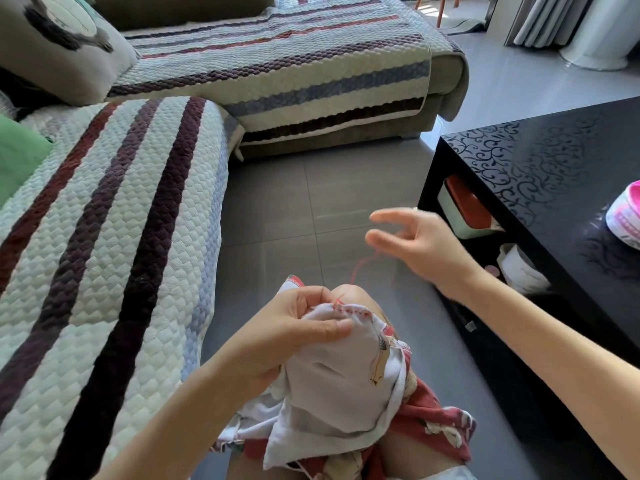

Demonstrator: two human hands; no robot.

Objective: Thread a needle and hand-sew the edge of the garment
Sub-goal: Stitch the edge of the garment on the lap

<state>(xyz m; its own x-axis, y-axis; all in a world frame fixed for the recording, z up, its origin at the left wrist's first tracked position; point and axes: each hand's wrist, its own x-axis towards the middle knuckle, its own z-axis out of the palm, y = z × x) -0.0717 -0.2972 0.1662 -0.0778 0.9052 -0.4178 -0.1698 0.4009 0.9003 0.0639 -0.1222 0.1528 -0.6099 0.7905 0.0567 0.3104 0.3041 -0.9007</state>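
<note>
Garment [339, 382] in left hand [294, 327] — thread [356, 271] rises toward right hand [422, 244] (blurred).

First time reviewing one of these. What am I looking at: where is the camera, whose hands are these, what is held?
There is no machine: one camera on a person's head looks down at their own bare hands. The left hand grips a white garment on the lap, with red stitches along its edge. A red thread rises from there towards the raised right hand, which is blurred, so a needle cannot be made out. Beside them are a striped sofa and a black table.
</note>
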